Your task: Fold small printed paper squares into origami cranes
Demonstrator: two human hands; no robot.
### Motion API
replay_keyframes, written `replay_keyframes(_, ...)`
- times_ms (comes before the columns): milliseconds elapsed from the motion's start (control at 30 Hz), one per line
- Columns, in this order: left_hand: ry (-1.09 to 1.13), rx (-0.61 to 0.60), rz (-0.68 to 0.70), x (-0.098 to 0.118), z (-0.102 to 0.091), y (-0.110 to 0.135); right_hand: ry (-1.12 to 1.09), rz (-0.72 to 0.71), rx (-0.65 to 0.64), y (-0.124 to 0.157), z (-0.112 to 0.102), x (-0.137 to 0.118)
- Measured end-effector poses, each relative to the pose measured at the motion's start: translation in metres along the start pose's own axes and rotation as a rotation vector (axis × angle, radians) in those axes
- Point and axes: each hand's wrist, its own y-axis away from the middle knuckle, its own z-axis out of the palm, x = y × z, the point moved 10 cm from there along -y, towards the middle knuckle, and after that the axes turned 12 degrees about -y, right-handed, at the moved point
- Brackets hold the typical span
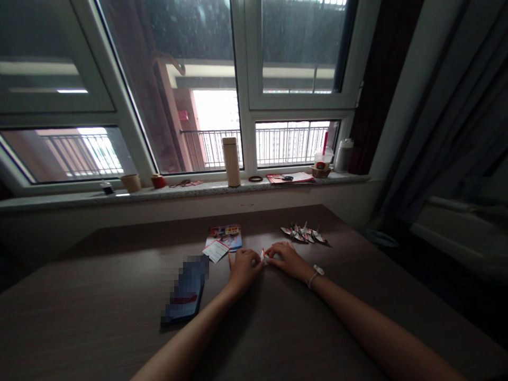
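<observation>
Your left hand (243, 268) and right hand (288, 260) meet on the wooden table (119, 296), fingertips of both pinched on a small folded paper (263, 256) held between them. Just beyond your right hand lies a cluster of paper cranes (304, 234). Beyond your left hand lie printed sheets (222, 241), and a phone (186, 291) rests to its left.

No legible print in view
Colour print on the leaflets (223, 237), the folded paper (263, 256) and the cranes (304, 234) is too small to read; the phone (186, 290) screen is blurred.
</observation>
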Motion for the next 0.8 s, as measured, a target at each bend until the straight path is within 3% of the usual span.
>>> replay_keyframes(467, -0.004, -0.013, 0.006, 0.0032, -0.0023, 0.0003, 0.007, 0.089, 0.041, -0.0020, 0.0029, 0.0079)
replay_keyframes(800, 0.007, -0.022, 0.032, -0.0003, 0.0012, -0.0015, -0.057, 0.071, 0.034, -0.0018, 0.0008, 0.0073)
